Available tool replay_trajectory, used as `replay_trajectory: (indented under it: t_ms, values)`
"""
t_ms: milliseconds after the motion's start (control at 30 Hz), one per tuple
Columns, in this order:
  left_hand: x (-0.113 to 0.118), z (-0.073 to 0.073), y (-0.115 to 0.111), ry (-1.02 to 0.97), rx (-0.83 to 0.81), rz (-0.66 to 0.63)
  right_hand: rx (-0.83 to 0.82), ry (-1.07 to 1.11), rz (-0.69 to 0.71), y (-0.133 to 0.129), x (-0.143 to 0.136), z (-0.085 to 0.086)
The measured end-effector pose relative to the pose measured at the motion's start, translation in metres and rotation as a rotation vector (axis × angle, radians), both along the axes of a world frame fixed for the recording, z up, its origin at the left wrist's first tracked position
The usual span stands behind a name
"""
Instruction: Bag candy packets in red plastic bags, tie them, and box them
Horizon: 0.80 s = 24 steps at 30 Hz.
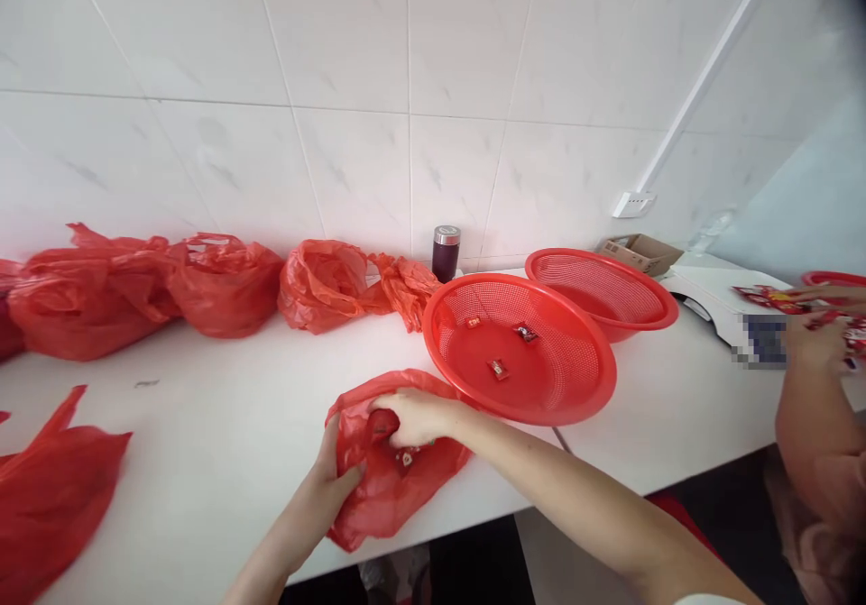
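A red plastic bag (pixel 389 506) lies with its mouth spread on the table's front part, several small wrapped packets (pixel 406 457) showing inside. My left hand (pixel 333 479) grips the bag's left rim, thumb over the edge. Reaching into the mouth from the right, my right hand (pixel 416 417) has curled fingers whose tips are hidden, so what they hold cannot be made out. Just beyond the bag, a red mesh basket (pixel 602 380) contains a few small wrapped packets (pixel 499 369), spread apart on its bottom.
Another red basket (pixel 667 312) stands behind. Full red bags (pixel 223 294) line the wall, beside a dark tumbler (pixel 446 255). More red plastic (pixel 60 497) lies at left. At right are a cardboard box (pixel 642 253), a scale (pixel 717 294) and another person's hands (pixel 815 330) with red packets.
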<state>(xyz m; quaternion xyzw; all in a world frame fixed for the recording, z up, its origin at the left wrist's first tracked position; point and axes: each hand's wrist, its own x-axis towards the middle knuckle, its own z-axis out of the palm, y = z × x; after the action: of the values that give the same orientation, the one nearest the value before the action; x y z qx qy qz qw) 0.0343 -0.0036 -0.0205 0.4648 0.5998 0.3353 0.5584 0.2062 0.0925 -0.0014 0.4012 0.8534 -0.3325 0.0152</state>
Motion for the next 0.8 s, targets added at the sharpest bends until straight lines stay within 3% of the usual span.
replay_trajectory:
  t_ms: [67, 133, 367, 500, 533, 600, 667, 800]
  values:
    - [-0.006, 0.002, -0.004, 0.098, 0.037, -0.006, 0.185, -0.066, -0.066, 0.012, -0.007, -0.011]
    - [-0.014, 0.005, -0.008, 0.171, 0.103, -0.014, 0.291, -0.090, -0.102, 0.020, -0.008, -0.008]
    - [-0.044, 0.024, -0.010, 0.269, 0.249, 0.164, 0.393, -0.178, 0.018, 0.015, -0.003, 0.019]
    - [-0.042, 0.033, -0.007, 0.192, 0.272, 0.140, 0.363, 0.056, 0.172, 0.020, 0.017, 0.044]
    - [-0.040, 0.034, -0.006, 0.175, 0.271, 0.143, 0.351, 0.136, 0.148, 0.027, 0.026, 0.052]
    - [-0.037, 0.036, -0.007, 0.168, 0.285, 0.183, 0.332, 0.141, -0.037, 0.048, 0.054, 0.067]
    - [-0.036, 0.038, -0.010, 0.186, 0.300, 0.241, 0.313, -0.102, -0.292, 0.073, 0.089, 0.075]
    - [-0.039, 0.040, -0.018, 0.196, 0.253, 0.320, 0.153, -0.433, -0.564, 0.111, 0.155, 0.062]
